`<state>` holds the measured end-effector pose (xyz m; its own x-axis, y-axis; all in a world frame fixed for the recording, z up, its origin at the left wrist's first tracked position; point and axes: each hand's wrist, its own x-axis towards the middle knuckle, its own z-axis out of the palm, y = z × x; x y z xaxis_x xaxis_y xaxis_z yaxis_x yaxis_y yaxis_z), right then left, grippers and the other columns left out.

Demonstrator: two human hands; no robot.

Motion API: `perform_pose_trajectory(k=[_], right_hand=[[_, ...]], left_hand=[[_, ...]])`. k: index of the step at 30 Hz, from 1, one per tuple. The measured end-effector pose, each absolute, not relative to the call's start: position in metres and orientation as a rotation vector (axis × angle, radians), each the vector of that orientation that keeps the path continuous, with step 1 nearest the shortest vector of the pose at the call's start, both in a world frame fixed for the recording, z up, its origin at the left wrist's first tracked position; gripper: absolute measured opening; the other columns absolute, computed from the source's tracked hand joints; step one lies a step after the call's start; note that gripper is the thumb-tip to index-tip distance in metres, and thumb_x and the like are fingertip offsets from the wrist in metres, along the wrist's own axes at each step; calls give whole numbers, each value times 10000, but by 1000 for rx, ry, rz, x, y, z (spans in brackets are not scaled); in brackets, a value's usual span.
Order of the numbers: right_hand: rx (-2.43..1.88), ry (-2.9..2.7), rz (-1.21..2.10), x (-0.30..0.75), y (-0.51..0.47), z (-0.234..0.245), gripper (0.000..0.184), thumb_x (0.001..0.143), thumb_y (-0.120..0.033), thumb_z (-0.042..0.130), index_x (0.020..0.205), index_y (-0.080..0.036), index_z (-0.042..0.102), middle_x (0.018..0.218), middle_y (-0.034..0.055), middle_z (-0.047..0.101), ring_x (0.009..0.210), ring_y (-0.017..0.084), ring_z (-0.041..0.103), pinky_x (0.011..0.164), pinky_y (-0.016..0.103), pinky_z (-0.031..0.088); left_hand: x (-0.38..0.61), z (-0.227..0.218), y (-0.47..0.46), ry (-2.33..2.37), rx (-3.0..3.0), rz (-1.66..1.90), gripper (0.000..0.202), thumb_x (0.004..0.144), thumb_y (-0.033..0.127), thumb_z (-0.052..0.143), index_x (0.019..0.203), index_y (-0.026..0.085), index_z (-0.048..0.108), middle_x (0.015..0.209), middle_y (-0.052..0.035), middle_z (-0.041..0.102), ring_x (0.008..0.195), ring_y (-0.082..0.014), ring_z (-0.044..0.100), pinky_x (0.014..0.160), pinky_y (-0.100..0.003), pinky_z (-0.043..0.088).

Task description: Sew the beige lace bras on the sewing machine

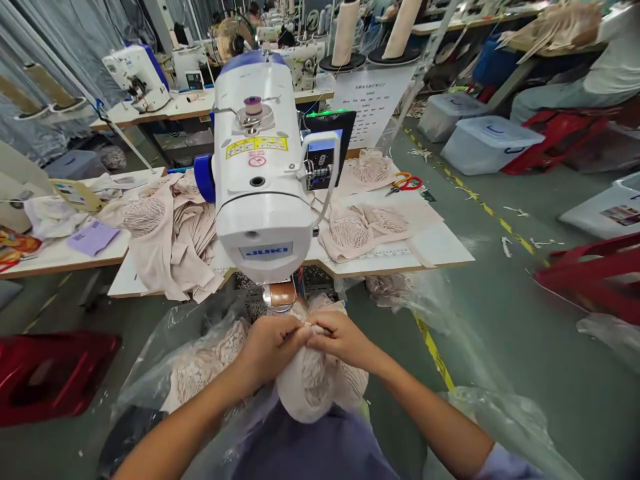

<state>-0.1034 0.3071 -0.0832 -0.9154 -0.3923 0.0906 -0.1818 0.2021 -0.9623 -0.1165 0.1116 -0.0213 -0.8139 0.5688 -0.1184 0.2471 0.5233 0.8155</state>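
Close to my body, just below the sewing machine (265, 213), my left hand (273, 347) and my right hand (340, 337) meet at the fingertips. Both pinch the top edge of a beige lace bra piece (306, 387), whose rounded cup hangs down over my lap. The exact edge between the fingers is partly hidden by my thumbs. More beige lace pieces (205, 363) lie in clear plastic to the left of my hands. On the table's right side rests a lace bra piece with two cups (367, 227). A stack of beige cut pieces (175, 227) spreads over the left side.
Red-handled scissors (407, 183) lie behind the right-hand pieces. A purple paper (93, 237) is on the neighbouring table at left. Red stools (55, 377) and clear plastic boxes (495, 143) stand on the floor. Two thread cones (346, 33) rise behind the machine. A person sits far right.
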Motion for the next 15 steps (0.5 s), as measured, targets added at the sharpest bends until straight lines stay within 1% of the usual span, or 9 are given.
perform_pose_trajectory(k=[1, 2, 4, 6, 7, 9, 11, 13, 15], right_hand=[[-453, 2304, -1802, -109, 303, -82, 555, 889, -691, 563, 727, -164, 632, 622, -8, 520, 599, 138, 472, 567, 252, 343], [-353, 2324, -1811, -114, 300, -80, 535, 890, -660, 573, 685, -167, 592, 607, -19, 482, 590, 129, 440, 556, 248, 318], [-198, 2359, -1825, -125, 295, -78, 504, 879, -614, 582, 638, -175, 525, 601, -28, 440, 595, 123, 413, 558, 244, 303], [-132, 2369, -1818, -137, 293, -76, 485, 861, -590, 583, 618, -181, 491, 599, -32, 418, 598, 122, 402, 562, 244, 297], [-115, 2365, -1815, -143, 293, -76, 484, 854, -586, 583, 607, -183, 478, 594, -34, 406, 592, 120, 394, 559, 244, 292], [-110, 2335, -1810, -154, 294, -74, 480, 841, -584, 590, 598, -186, 476, 589, -33, 401, 586, 122, 394, 555, 246, 292], [-118, 2314, -1800, -163, 295, -71, 477, 829, -586, 612, 596, -187, 494, 583, -26, 420, 588, 131, 416, 557, 250, 311], [-128, 2314, -1784, -168, 296, -69, 467, 820, -586, 642, 602, -188, 531, 587, -14, 461, 608, 151, 461, 571, 258, 351], [-136, 2338, -1777, -171, 297, -68, 447, 814, -583, 669, 620, -190, 577, 605, 0, 512, 651, 179, 516, 600, 273, 403]], left_hand=[[-124, -20, 107, 2444, 566, 1197, 384, 894, 417, 542, 613, 158, 507, 565, 37, 446, 561, -97, 375, 547, -236, 242], [-132, -18, 101, 2474, 456, 1210, 382, 863, 450, 585, 622, 158, 532, 564, 37, 448, 559, -100, 373, 539, -234, 242], [-147, -17, 91, 2500, 284, 1257, 353, 815, 478, 641, 676, 159, 581, 575, 41, 450, 559, -104, 375, 535, -230, 256], [-160, -19, 83, 2537, 195, 1288, 342, 801, 460, 645, 654, 170, 541, 574, 47, 404, 568, -105, 367, 551, -228, 272], [-165, -21, 81, 2568, 170, 1283, 375, 803, 453, 633, 603, 179, 473, 563, 50, 351, 565, -103, 342, 552, -231, 263], [-170, -26, 79, 2627, 151, 1256, 468, 817, 444, 597, 541, 196, 311, 554, 48, 255, 557, -98, 274, 540, -241, 224], [-174, -30, 79, 2674, 137, 1229, 496, 819, 419, 579, 535, 206, 232, 540, 46, 204, 547, -97, 214, 522, -254, 177], [-176, -32, 80, 2714, 136, 1229, 478, 802, 383, 592, 524, 210, 244, 512, 48, 215, 537, -100, 211, 507, -257, 175], [-179, -31, 80, 2758, 174, 1250, 408, 794, 358, 610, 525, 208, 342, 493, 44, 301, 535, -111, 276, 505, -248, 234]])
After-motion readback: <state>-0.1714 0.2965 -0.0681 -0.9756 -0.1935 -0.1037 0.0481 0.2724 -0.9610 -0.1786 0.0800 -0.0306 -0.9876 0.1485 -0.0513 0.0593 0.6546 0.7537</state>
